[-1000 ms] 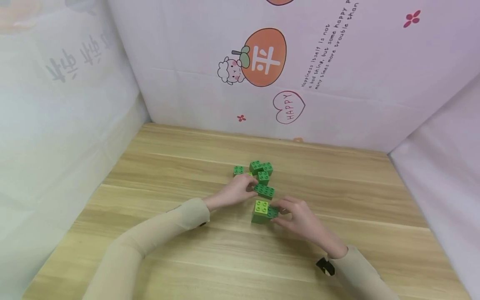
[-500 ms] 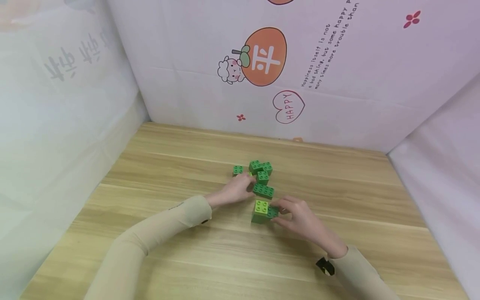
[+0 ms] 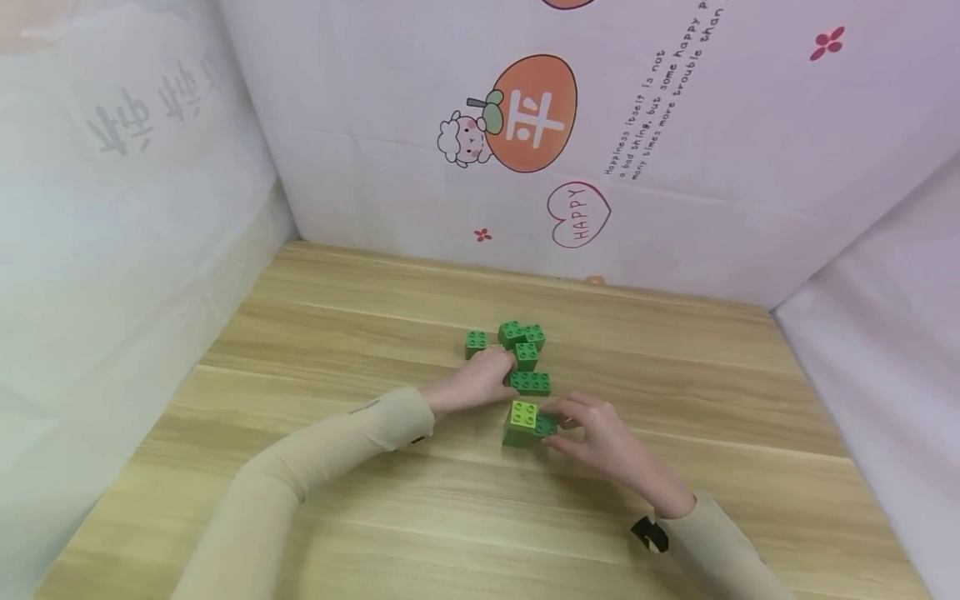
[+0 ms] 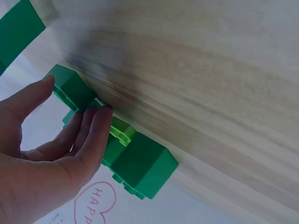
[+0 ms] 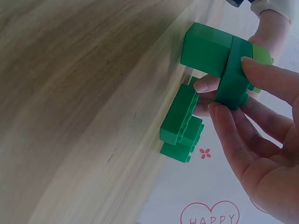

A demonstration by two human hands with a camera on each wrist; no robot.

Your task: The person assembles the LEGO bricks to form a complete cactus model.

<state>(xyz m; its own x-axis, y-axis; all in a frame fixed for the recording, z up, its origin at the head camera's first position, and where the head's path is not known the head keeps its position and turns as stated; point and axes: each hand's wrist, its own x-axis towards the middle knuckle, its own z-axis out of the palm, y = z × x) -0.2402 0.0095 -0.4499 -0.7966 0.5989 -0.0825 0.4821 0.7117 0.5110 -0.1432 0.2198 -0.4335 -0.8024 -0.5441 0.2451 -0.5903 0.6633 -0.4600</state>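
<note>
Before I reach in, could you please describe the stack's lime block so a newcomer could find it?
On the wooden table, the right hand holds a small stack. The lime block sits on top, four studs showing; its yellowish colour sets it apart from the darker green bricks beneath.

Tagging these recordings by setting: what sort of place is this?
Probably an indoor tabletop recording booth rather than an ordinary room: a wood-grain table, pale sheets on three sides, and green toy bricks grouped near its middle.
</note>
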